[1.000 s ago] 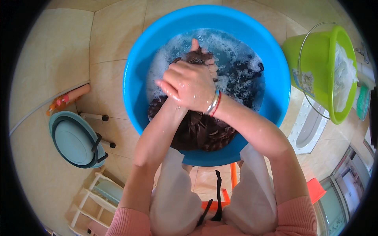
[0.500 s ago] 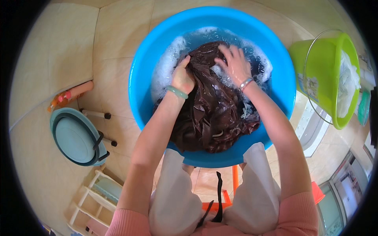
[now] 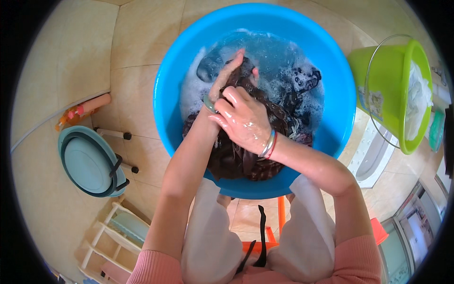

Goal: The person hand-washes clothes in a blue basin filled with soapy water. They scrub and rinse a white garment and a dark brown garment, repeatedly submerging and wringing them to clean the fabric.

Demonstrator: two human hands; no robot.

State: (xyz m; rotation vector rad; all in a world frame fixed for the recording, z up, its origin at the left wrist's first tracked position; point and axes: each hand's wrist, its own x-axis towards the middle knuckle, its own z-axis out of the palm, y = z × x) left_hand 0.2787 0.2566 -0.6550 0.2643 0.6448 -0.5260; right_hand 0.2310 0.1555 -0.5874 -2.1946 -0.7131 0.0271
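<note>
In a blue basin (image 3: 166, 125) of soapy water lies a wet, dark brown cloth (image 3: 222, 161), bunched up and glossy. My left hand (image 3: 231, 75) has its fingers pointing to the far side, with part of the cloth held between fingers and thumb. Close against that wrist, beside a green bangle (image 3: 209, 103), my right hand (image 3: 246, 118) curls over the cloth, its back wet with suds. Its palm and the gripped fold are hidden. Darker patterned fabric (image 3: 305, 78) floats at the right of the water.
A green bucket (image 3: 385, 80) with white cloth inside stands at the right, near a white floor fixture (image 3: 371, 158). Leftward are a folded blue-grey basin (image 3: 90, 163), an orange bottle (image 3: 71, 118) and a white rack (image 3: 106, 232). Tiled floor surrounds these.
My right hand has moved left and nearer, from spread over the far side of the cloth to curled beside my left wrist. My left hand has reached farther, and the cloth's raised part has dropped.
</note>
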